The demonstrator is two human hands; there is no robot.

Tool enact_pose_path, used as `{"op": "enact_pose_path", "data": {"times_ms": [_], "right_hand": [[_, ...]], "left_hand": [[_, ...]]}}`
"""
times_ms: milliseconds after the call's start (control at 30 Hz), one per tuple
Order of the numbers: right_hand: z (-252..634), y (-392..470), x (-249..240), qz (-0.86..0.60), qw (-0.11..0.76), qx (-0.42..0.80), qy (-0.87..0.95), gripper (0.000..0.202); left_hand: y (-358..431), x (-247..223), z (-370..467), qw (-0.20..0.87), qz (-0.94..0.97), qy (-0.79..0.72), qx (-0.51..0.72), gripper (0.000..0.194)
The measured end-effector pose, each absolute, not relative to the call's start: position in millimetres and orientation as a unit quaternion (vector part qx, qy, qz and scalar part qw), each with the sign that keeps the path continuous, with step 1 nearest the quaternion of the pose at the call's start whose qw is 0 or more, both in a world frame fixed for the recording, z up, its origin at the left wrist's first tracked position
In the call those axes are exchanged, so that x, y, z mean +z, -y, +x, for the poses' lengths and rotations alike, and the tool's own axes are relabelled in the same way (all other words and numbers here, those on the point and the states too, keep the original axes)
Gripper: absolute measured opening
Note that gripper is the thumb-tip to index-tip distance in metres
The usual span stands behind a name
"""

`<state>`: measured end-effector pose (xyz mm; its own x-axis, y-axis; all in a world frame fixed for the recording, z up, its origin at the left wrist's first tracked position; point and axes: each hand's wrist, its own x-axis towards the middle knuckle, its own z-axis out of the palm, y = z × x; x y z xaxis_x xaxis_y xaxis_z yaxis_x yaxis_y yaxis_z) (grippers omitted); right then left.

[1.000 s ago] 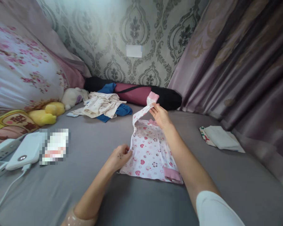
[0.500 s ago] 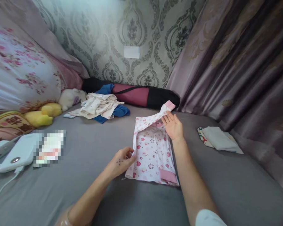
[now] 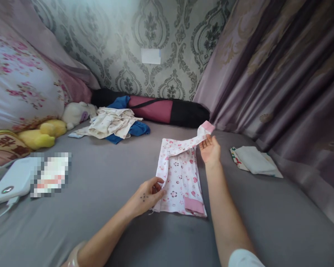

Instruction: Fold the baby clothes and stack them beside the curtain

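Printed shirt [image 3: 180,176] on sheet [image 3: 111,167]; clothes pile [image 3: 110,124] beyond, folded cloths [image 3: 256,160] right.

Place: a home, by its look a bedroom
Landmark: the long maroon-and-black bag [image 3: 151,110]
Wall: grey scroll-patterned wallpaper [image 3: 111,48], behind the bag
Window-style drape: long purple curtain [image 3: 256,74], right of the bag
Bedding: grey sheet [image 3: 105,174], spread before the bag
Soft toys: white plush [image 3: 74,115] and yellow plush [image 3: 54,128], left of the bag
Laundry: rumpled clothes [image 3: 111,122], against the bag's left front
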<state>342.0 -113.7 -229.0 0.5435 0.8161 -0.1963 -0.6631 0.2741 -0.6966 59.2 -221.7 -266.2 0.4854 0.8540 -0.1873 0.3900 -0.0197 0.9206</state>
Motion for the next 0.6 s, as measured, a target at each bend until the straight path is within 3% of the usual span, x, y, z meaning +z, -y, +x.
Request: {"op": "enact_pose_path", "data": {"times_ms": [433,500,600], "right_hand": [[352,111,-237,-0.401,0.798,0.440,0.098,0.018],[354,111,-241,-0.420,0.792,0.434,0.084,0.016],[359,110,-247,-0.473,0.771,0.422,0.063,0.019]], "left_hand": [[228,-266,65,0.607,0.635,-0.407,0.251,0.035],[227,-267,64,0.553,0.680,-0.414,0.246,0.030],[225,-269,61,0.390,0.783,-0.413,0.254,0.026]]}}
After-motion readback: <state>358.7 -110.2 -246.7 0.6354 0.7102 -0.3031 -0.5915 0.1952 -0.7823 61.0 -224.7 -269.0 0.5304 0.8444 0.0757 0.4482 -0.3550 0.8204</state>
